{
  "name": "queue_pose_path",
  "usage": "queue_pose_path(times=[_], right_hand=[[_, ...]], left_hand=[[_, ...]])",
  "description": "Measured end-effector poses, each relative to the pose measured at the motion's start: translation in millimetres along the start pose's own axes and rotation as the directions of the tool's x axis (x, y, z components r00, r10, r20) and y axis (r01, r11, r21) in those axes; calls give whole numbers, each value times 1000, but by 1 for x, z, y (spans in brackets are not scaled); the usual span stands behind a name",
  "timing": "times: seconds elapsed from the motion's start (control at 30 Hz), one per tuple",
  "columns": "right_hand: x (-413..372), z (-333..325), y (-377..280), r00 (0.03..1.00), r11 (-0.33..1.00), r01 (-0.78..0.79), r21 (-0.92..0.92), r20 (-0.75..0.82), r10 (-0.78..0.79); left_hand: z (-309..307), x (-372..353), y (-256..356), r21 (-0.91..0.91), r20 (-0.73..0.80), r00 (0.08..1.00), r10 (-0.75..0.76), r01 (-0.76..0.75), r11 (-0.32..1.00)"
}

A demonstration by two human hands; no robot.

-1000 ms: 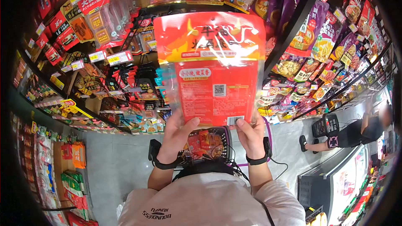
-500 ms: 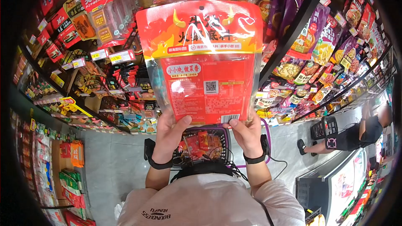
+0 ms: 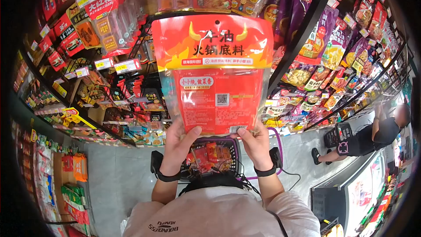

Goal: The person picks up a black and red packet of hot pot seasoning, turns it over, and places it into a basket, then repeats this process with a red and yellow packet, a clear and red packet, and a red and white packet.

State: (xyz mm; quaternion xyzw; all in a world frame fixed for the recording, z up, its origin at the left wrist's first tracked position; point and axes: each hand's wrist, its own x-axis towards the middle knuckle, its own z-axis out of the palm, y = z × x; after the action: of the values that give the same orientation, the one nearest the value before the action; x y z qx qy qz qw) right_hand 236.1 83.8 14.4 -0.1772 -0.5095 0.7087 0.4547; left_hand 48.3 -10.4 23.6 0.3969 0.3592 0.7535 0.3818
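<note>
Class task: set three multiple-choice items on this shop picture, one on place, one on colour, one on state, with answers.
1. Where is the basket? A on a shelf; B just below the packet; C behind the person.
2. The packet is mainly: A red and orange; B blue; C green.
3. The left hand and right hand: A hang empty; B rest on a shelf; C both grip the packet's lower edge.
Answers: B, it shows directly under the packet; A, its printed face; C, both hold its bottom edge.
</note>
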Motion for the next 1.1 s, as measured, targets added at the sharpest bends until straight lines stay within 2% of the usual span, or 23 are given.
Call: queue_pose_path(times=[0.03,0.1,0.23,0.27,0.37,0.4,0.5,0.53,0.67,0.77,0.8,0.9,1.0,1.1], right_hand=[[-1,-1,0,1000,996,10,-90,-5,-11],[-8,-3,0,999,962,35,-269,-15,-40],[-20,-17,8,999,892,-8,-452,-40,-11],[-23,-13,9,994,923,-69,-380,-106,30],[-32,-25,13,998,831,10,-555,-39,-39],[-28,-25,12,996,837,47,-546,-35,-79],[-35,-35,19,1000,865,-15,-501,-30,0],[-34,-43,27,998,848,61,-526,31,-53],[-35,-36,16,996,908,-92,-409,-58,75],[-41,-46,30,999,893,-46,-448,-27,37],[-42,-48,29,1000,845,-7,-534,13,16],[-40,-47,31,997,870,12,-493,72,26],[-39,-47,33,994,877,-3,-480,95,56],[-37,-41,28,984,885,-138,-445,39,173]], left_hand=[[2,0,0,-7,-9,1000,-1,0,1000],[-7,-2,-8,102,25,999,-36,33,994],[-10,-3,-6,192,61,992,-110,96,977],[-15,-3,-11,211,82,993,-90,71,975],[-9,-7,-5,175,106,987,-119,99,980],[-9,-7,-7,151,117,985,-128,110,982],[-8,-11,-17,83,144,976,-166,156,984],[-4,-11,-14,148,156,974,-165,143,979],[-11,-13,-33,220,204,940,-272,227,949],[-13,-17,-39,207,169,938,-303,266,941],[-10,-19,-39,193,145,948,-284,254,948],[-17,-29,-52,212,148,949,-277,243,947],[-22,-35,-60,187,117,939,-324,299,936],[-23,-41,-65,148,77,927,-366,353,924]])
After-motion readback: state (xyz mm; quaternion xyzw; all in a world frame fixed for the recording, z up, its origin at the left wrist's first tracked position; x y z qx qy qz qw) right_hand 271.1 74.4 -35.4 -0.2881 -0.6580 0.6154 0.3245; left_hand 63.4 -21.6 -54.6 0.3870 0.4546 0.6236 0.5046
